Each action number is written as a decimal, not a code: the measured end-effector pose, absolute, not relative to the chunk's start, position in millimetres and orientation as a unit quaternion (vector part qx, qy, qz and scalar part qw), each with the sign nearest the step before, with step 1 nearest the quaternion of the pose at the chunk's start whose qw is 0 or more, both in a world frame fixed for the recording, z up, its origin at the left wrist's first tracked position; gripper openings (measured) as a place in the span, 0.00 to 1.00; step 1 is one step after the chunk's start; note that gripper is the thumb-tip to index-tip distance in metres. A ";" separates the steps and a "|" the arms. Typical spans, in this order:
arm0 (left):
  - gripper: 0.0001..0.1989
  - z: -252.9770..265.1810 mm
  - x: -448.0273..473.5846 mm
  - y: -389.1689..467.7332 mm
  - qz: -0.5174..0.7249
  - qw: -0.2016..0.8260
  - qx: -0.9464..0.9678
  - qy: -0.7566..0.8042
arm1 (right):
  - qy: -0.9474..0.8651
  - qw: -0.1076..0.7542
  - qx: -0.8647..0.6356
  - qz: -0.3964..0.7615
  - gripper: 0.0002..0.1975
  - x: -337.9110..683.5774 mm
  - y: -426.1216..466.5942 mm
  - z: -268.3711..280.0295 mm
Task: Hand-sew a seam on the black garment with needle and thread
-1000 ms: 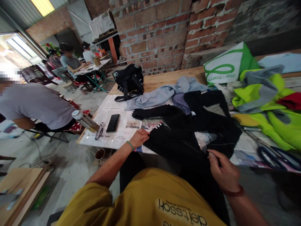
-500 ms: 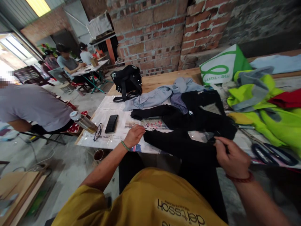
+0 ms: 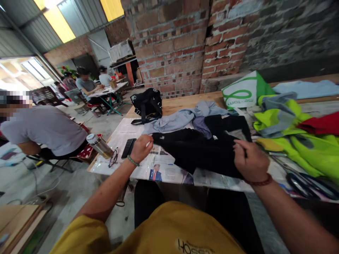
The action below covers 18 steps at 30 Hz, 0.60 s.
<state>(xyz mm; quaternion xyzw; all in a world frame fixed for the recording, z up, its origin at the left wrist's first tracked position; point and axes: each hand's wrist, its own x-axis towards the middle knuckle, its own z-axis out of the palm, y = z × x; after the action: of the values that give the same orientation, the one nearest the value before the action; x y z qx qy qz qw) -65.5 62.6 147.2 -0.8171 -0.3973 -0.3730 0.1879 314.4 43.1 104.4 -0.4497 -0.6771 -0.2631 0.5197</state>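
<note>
Between my two hands a black garment (image 3: 201, 151) is stretched out above the table. My left hand (image 3: 141, 149) is closed in a pinch on its left end, close beside a black phone (image 3: 128, 148). My right hand (image 3: 250, 160) grips the garment's right end, fingers folded over the fabric. Behind it lie more black cloth with a small white mark and a light grey cloth (image 3: 174, 120). Dark-handled scissors (image 3: 299, 176) rest to the right of my right hand. The garment's exact kind is not clear.
Newspaper under clear plastic covers the table (image 3: 106, 169). A bottle (image 3: 99, 145), glasses (image 3: 113, 157) and a black bag (image 3: 147, 104) are at the left. A green-white bag (image 3: 242, 91) and bright yellow-green clothing (image 3: 293, 137) occupy the right. People sit further left.
Both hands have lifted and moved slightly away from me, carrying the black garment over the other black cloth. It is now pulled straighter, and more printed newspaper shows at the table's front.
</note>
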 end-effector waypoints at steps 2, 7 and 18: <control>0.05 115.7 -69.9 53.5 -0.390 0.147 -0.798 -0.435 | -0.681 0.529 -0.464 -0.201 0.10 310.7 31.8 78.2; 0.06 73.3 -75.8 16.0 -0.408 0.054 -0.774 -0.481 | -0.646 0.545 -0.534 -0.029 0.09 307.6 -16.7 41.3; 0.07 28.0 -77.3 -20.5 -0.458 -0.027 -0.682 -0.569 | -0.612 0.510 -0.580 0.171 0.11 305.2 -76.0 26.7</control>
<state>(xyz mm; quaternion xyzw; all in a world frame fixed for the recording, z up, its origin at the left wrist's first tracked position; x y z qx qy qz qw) -77.3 -20.5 28.0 -0.6819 -0.5693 -0.4584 -0.0267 305.2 -76.0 26.7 -0.5798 -0.6122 0.1706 0.5099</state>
